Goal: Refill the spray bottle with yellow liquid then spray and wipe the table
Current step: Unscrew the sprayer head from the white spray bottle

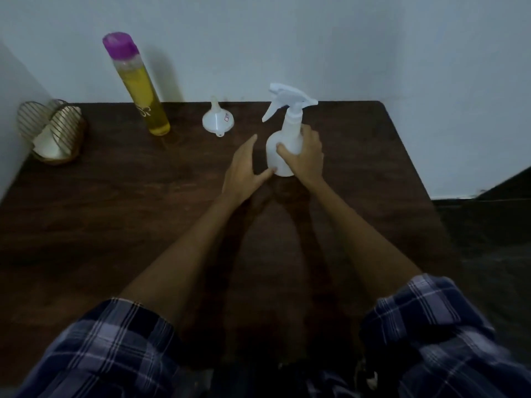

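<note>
A white spray bottle (283, 130) with its trigger head on stands upright on the dark wooden table (115, 219). My right hand (304, 156) grips its body from the right. My left hand (244, 168) is open just left of the bottle, its thumb touching the base. A tall clear bottle of yellow liquid (138, 87) with a purple cap stands at the back left. A small white funnel (218, 120) lies upside down between the two bottles.
A gold wire holder with white napkins (51, 130) sits at the table's far left, near the side wall. A pale wall runs along the table's back edge. Dark floor lies past the table's right edge.
</note>
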